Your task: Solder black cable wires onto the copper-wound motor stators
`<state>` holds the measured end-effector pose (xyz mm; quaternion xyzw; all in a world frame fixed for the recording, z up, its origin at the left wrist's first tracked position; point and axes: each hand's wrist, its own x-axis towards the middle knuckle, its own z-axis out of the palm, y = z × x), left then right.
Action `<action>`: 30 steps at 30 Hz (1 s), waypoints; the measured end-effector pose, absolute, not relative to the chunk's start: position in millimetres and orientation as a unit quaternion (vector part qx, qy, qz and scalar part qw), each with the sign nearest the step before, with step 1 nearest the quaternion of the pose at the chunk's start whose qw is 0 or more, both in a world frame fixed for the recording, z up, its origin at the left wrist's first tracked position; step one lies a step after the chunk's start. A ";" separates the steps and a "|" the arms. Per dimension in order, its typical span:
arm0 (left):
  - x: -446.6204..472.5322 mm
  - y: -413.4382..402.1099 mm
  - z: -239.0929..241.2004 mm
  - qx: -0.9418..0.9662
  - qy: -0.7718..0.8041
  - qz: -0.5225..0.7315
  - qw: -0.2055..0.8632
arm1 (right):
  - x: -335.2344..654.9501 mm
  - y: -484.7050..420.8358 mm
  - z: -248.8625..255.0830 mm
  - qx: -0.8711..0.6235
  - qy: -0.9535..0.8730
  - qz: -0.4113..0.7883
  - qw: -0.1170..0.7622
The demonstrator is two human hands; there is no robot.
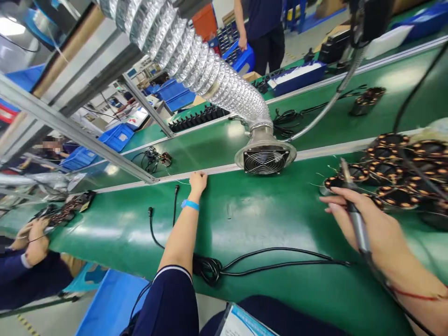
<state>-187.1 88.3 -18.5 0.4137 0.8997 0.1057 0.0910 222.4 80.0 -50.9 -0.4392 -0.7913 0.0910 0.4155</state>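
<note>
My left hand (198, 181) reaches across the green bench (266, 219) to its white far edge strip, fingers curled on the strip; a blue wristband sits on that wrist. My right hand (364, 224) is closed around a soldering iron (353, 210), whose tip points up toward several round copper-wound motor stators (395, 172) piled at the right. A black cable (273, 259) lies coiled on the bench between my arms.
A fume-extractor fan (265, 157) on a silver flexible duct (196, 60) hangs over the bench's far edge. A co-worker's hands (33, 238) work at the left. Another person (262, 28) stands beyond the conveyor belt (217, 140). Blue bins (117, 136) sit further back.
</note>
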 end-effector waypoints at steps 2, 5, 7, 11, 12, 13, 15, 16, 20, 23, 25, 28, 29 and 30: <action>-185.4 89.6 -17.3 0.424 0.888 0.126 0.123 | 227.4 89.8 -49.8 -0.451 -0.813 0.045 0.366; -178.6 78.4 -12.8 0.465 0.845 0.155 0.211 | 233.2 106.3 -46.8 -0.475 -0.820 -0.010 0.320; -166.4 63.2 -10.3 0.492 0.801 0.166 0.296 | 234.2 117.8 -47.5 -0.477 -0.825 -0.037 0.301; -125.5 26.3 -6.9 0.499 0.699 0.157 0.489 | 227.9 129.8 -53.0 -0.448 -0.846 -0.058 0.284; -114.8 18.2 -6.3 0.492 0.675 0.153 0.528 | 224.5 127.7 -53.5 -0.438 -0.852 -0.058 0.283; -104.9 11.4 -5.9 0.482 0.650 0.151 0.568 | 220.4 123.1 -53.4 -0.428 -0.858 -0.057 0.278; -88.8 2.5 -6.3 0.440 0.600 0.167 0.647 | 210.6 107.4 -51.3 -0.397 -0.876 -0.044 0.270; -82.6 0.6 -7.3 0.412 0.581 0.185 0.678 | 205.4 97.4 -49.5 -0.376 -0.887 -0.033 0.264; -65.5 7.2 -15.1 0.332 0.582 0.273 0.691 | 188.0 60.9 -39.9 -0.265 -0.929 0.030 0.256; -54.1 20.2 -17.9 0.312 0.601 0.309 0.667 | 182.3 47.9 -34.9 -0.234 -0.935 0.057 0.261; -45.5 29.7 -16.4 0.306 0.604 0.322 0.662 | 180.8 45.1 -34.9 -0.251 -0.927 0.057 0.272; -32.9 42.4 -12.7 0.312 0.604 0.314 0.663 | 178.9 44.6 -41.2 -0.291 -0.913 0.066 0.280; -29.8 45.7 -12.0 0.317 0.605 0.304 0.664 | 178.1 44.7 -44.7 -0.301 -0.908 0.075 0.282; -27.6 48.3 -11.6 0.321 0.607 0.293 0.666 | 177.2 44.8 -48.6 -0.308 -0.904 0.083 0.285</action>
